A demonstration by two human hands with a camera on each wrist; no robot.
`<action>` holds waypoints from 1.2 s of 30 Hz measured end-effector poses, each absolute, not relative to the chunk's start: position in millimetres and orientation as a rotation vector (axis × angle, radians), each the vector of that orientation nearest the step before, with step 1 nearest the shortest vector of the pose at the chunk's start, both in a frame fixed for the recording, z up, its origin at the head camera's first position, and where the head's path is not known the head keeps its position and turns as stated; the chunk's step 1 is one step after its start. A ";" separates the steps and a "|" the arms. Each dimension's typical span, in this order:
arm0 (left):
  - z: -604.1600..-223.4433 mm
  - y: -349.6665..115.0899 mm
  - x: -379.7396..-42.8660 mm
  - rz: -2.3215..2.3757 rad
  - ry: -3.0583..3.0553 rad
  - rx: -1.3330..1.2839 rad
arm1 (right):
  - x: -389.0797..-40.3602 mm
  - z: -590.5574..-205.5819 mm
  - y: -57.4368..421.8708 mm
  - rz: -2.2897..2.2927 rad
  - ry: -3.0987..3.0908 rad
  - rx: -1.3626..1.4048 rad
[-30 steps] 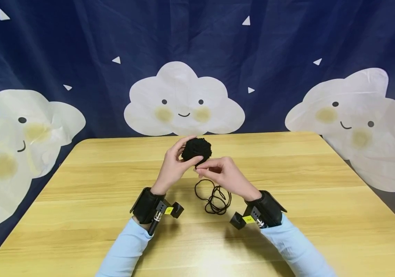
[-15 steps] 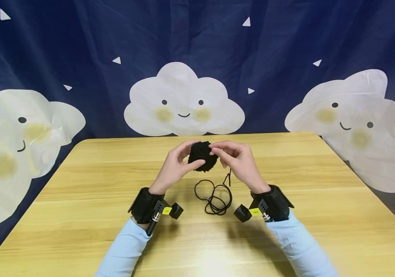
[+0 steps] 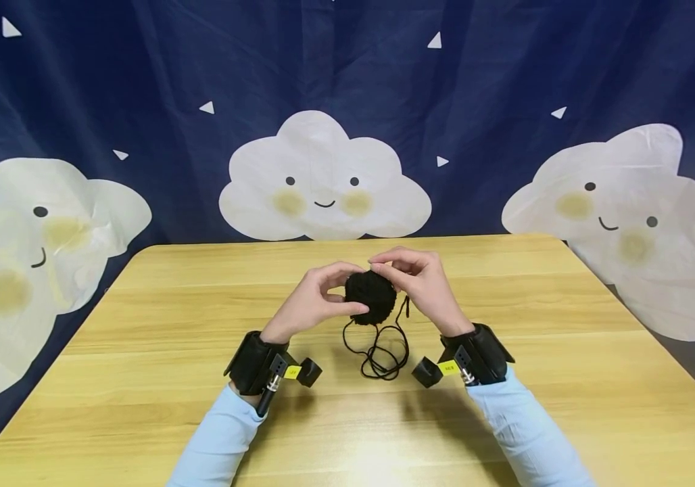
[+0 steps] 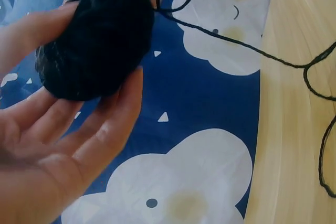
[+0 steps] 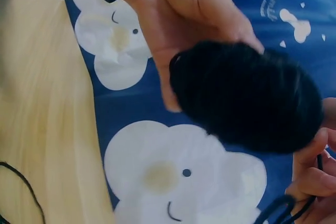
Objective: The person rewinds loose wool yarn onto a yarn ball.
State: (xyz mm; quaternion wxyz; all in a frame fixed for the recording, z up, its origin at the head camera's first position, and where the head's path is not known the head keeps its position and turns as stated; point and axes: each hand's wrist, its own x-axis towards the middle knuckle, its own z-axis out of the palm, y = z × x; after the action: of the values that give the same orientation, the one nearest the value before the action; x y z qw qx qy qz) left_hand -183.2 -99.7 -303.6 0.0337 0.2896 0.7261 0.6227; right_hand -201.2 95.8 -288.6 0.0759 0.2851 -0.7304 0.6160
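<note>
A round ball of black yarn [image 3: 371,297] is held up over the table by my left hand [image 3: 306,306], thumb across its near side and fingers around the left and back. In the left wrist view those fingers [image 4: 107,132] support the ball [image 4: 100,40] from below. My right hand [image 3: 423,287] has thumb and index fingertip together at the ball's upper right. From under this hand a black strand [image 3: 408,308] hangs to the table. The right wrist view shows the strand [image 5: 317,162] running through the right hand's curled fingers [image 5: 315,179], beside the ball [image 5: 247,98].
Loose loops of the same yarn [image 3: 384,365] lie on the light wooden table [image 3: 201,291] below the ball. Behind the table hangs a dark blue curtain [image 3: 475,88] with white smiling clouds. Each wrist wears a black strap [image 3: 256,365] with a small camera.
The right hand has gone from below the ball up to its upper right side, drawing the strand along. My left hand has turned the ball and brought it lower and to the right.
</note>
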 end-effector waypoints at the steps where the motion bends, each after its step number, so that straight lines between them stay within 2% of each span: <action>1: -303.5 -99.6 -183.1 1.915 2.221 0.904 | -202.9 -290.1 96.4 1.866 -2.198 0.849; 6: -302.3 -99.5 -181.7 2.015 2.162 0.888 | -209.3 -301.4 98.5 2.050 -2.239 0.753; 11: -299.0 -98.3 -180.4 2.175 2.138 0.800 | -208.8 -312.5 94.0 2.025 -2.319 0.722; 20: -310.3 -100.3 -189.2 2.441 2.146 0.852 | -200.8 -318.0 82.2 1.880 -2.418 0.907; 25: -299.6 -97.3 -182.8 2.479 2.270 0.616 | -194.0 -316.3 79.1 1.847 -2.468 1.016; 29: -304.8 -98.8 -185.7 2.474 2.333 0.567 | -187.8 -311.2 78.1 1.817 -2.495 1.065; 36: -404.8 -118.2 -268.1 2.344 2.506 0.893 | -180.7 -297.1 78.2 1.677 -2.465 1.154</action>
State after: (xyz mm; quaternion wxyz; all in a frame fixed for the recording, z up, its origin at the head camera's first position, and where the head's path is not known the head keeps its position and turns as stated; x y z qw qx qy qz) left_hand -268.1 -118.2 -404.8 -0.2006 0.2468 0.6924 0.6476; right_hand -180.7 78.2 -297.1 -0.0277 0.3608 -0.7709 0.5242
